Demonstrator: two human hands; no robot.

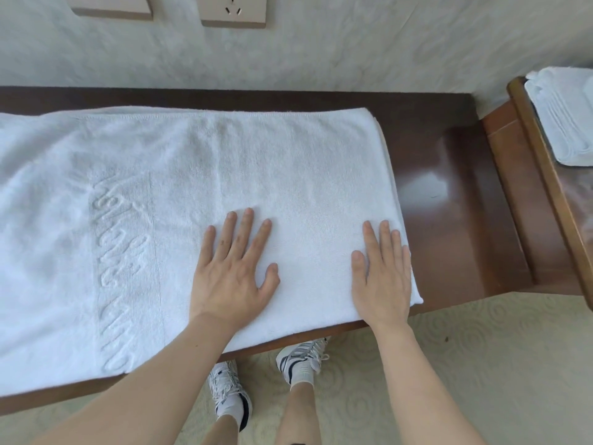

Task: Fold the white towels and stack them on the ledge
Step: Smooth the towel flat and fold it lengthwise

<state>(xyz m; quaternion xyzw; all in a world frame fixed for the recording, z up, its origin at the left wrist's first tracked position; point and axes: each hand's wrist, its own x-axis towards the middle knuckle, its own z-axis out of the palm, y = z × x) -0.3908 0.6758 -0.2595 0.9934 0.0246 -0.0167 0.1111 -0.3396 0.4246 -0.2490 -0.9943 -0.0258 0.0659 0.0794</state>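
Observation:
A large white towel with raised lettering lies spread flat along a dark wooden ledge, doubled over at its right end. My left hand rests palm down on the towel near its front edge, fingers apart. My right hand lies flat on the towel's right end, close to the corner, holding nothing. A stack of folded white towels sits on a raised wooden surface at the far right.
The pale wall behind the ledge carries a power socket and a switch plate. Bare ledge wood shows to the right of the towel. My feet in white trainers stand on patterned carpet below.

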